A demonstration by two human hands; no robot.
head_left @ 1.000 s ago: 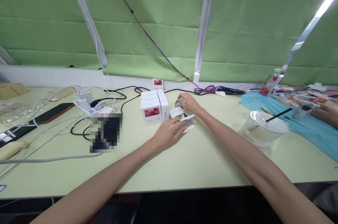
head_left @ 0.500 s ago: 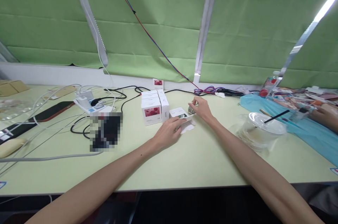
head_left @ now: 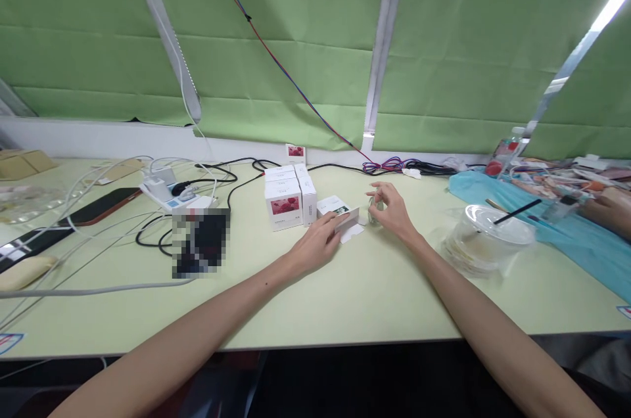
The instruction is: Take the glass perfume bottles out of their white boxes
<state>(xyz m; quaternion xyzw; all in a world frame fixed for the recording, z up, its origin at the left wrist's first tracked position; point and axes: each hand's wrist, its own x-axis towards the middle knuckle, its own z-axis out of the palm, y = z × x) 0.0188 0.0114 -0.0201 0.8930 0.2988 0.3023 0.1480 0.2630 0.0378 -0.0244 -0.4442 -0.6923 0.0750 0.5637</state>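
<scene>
My left hand (head_left: 318, 238) grips a small white box (head_left: 331, 204) lying on the table, its flap open toward the right. A green-and-white picture shows on part of this box beside my fingertips. To its right, my right hand (head_left: 392, 209) has its fingers curled round a small clear, round object (head_left: 373, 208), glassy in look; its exact kind is unclear. A small white piece (head_left: 362, 220) shows between the box flap and that object. Just left of the held box, several white boxes (head_left: 286, 206) with red flower pictures stand in a tight block.
Another flower-picture box (head_left: 296, 154) stands by the wall. A clear lidded tub (head_left: 488, 240) with a black straw is at right, near blue plastic sheeting (head_left: 566, 254). Cables, a power strip (head_left: 182, 201) and phones (head_left: 103, 206) lie left. Another person's hand (head_left: 608, 208) is far right.
My right hand has moved slightly right, away from the box opening, with the clear round object in its fingers. My left hand stays on the box.
</scene>
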